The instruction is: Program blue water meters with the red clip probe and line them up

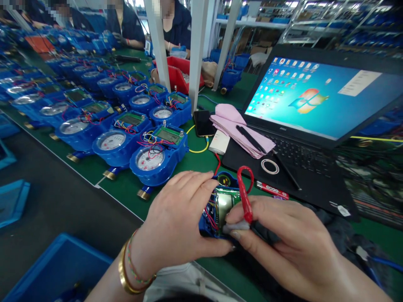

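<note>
My left hand is wrapped round the left side of a blue meter housing at the table's front edge. Inside the housing a green circuit board with a grey display faces up, with thin red and other coloured wires to its left. My right hand pinches a small grey piece against the board's lower right part. A thick red cable runs from that piece and loops up behind my fingers. The fingers hide the contact point.
Rows of blue meters fill the green table on the left. To the right stands an open laptop with a pink cloth, pens and a tape roll. Beyond are a phone, white posts, a red bin and people.
</note>
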Action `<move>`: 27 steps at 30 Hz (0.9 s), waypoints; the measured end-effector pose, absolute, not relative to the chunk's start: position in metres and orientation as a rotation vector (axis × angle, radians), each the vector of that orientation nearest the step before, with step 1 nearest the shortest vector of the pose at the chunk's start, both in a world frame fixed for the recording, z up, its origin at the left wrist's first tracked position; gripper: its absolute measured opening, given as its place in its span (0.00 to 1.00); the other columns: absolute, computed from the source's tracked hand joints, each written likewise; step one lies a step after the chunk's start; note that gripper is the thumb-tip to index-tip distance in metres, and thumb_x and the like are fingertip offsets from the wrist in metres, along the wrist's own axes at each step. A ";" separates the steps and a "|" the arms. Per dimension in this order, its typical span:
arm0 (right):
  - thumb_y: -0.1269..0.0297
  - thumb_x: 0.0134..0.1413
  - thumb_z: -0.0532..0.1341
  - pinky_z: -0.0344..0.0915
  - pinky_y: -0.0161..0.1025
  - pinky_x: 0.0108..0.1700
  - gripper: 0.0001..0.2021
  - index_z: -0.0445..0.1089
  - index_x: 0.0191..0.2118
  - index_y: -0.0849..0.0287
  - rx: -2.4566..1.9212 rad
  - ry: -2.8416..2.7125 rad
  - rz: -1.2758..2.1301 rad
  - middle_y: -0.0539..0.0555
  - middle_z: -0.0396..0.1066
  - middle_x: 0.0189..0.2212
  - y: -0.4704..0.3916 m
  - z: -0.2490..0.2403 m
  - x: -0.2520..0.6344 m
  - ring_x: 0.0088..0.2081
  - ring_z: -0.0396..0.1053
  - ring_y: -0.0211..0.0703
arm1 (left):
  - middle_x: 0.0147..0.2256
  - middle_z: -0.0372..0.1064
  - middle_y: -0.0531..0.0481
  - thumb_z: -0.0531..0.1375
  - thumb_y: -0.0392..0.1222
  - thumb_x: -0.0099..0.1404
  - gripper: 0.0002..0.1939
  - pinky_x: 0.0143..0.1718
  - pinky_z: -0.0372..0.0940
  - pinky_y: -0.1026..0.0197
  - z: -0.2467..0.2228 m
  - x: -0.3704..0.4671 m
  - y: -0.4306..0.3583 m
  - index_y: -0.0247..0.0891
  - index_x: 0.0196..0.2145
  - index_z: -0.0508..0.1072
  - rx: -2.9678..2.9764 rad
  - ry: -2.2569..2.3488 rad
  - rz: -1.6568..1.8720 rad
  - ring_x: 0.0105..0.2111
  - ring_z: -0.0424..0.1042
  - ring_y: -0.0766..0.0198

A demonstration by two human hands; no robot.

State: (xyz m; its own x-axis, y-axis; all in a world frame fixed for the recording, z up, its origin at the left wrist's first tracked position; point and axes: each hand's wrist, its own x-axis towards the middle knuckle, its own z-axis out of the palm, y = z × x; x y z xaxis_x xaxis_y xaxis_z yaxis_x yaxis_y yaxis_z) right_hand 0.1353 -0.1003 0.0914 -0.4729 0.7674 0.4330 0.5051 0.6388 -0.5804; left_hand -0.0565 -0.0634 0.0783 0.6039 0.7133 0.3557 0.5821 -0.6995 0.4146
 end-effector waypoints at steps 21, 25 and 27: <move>0.74 0.58 0.56 0.67 0.34 0.30 0.05 0.69 0.36 0.62 -0.967 -2.194 0.470 0.53 0.72 0.27 -0.100 0.092 0.134 0.28 0.71 0.40 | 0.52 0.67 0.42 0.63 0.52 0.46 0.33 0.55 0.59 0.50 0.077 -0.056 -0.063 0.32 0.48 0.68 2.596 1.051 0.756 0.51 0.66 0.53; 0.75 0.58 0.56 0.68 0.35 0.31 0.06 0.69 0.38 0.62 -0.948 -2.192 0.470 0.54 0.72 0.28 -0.100 0.093 0.133 0.29 0.71 0.41 | 0.52 0.67 0.42 0.64 0.51 0.46 0.33 0.55 0.60 0.50 0.078 -0.056 -0.063 0.32 0.48 0.68 2.582 1.049 0.740 0.50 0.66 0.53; 0.76 0.58 0.56 0.68 0.35 0.31 0.06 0.69 0.38 0.63 -0.936 -2.201 0.465 0.55 0.72 0.28 -0.101 0.094 0.133 0.30 0.71 0.41 | 0.52 0.66 0.42 0.64 0.51 0.45 0.34 0.55 0.59 0.49 0.078 -0.056 -0.063 0.32 0.49 0.68 2.574 1.055 0.727 0.51 0.65 0.52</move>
State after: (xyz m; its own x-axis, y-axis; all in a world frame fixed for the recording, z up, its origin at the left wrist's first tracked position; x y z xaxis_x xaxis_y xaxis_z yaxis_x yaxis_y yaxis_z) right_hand 0.1333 -0.1007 0.0936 -0.5015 0.7351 0.4563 0.4880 0.6758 -0.5525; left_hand -0.0561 -0.0627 0.0775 0.6098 0.7119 0.3484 0.5788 -0.7003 0.4178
